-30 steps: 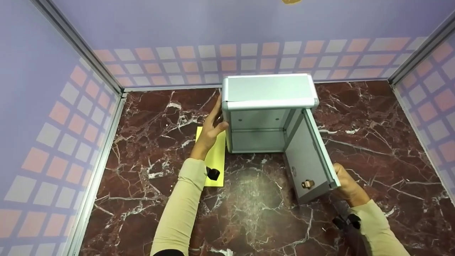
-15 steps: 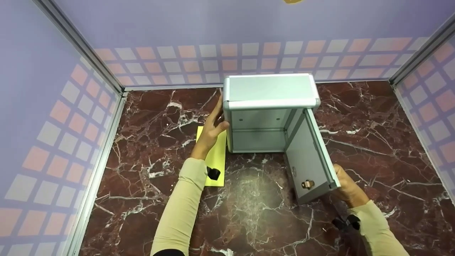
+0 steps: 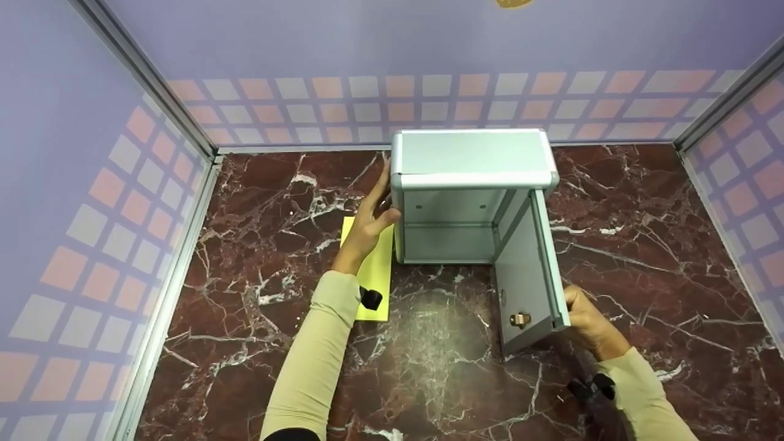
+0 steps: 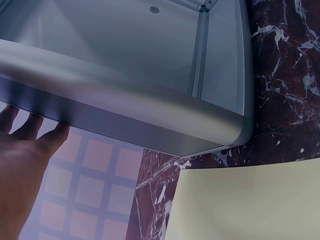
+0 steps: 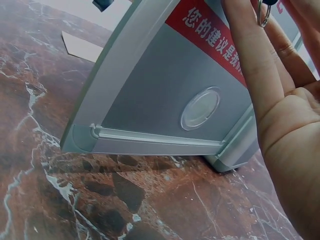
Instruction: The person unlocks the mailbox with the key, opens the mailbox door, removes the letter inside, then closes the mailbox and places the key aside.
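Note:
A silver metal suggestion box (image 3: 471, 153) stands upright, its hinged door (image 3: 527, 269) swung out toward me on the right. Inside, the compartment (image 3: 450, 242) looks bare. My left hand (image 3: 367, 229) rests along the box's left side with extended fingers; in the left wrist view, fingertips (image 4: 60, 131) touch the side panel. Behind the door's free edge is my right hand (image 3: 585, 318), level with the brass lock cam (image 3: 519, 320). The right wrist view shows a key ring (image 5: 263, 15) and a dark key head (image 5: 270, 2) between its fingers; the fingertips are cut off.
A yellow sheet (image 3: 375, 275) lies on the dark red marbled tabletop (image 3: 269, 343), partly under my left forearm. Purple panels with pink and white squares (image 3: 361, 110) wall in the back and sides. The door's outer face carries a red strip with Chinese characters (image 5: 200, 35).
The door has swung a little inward, to the left, and my right hand has moved left with it. My left hand keeps its place on the box; the whole view has shifted slightly.

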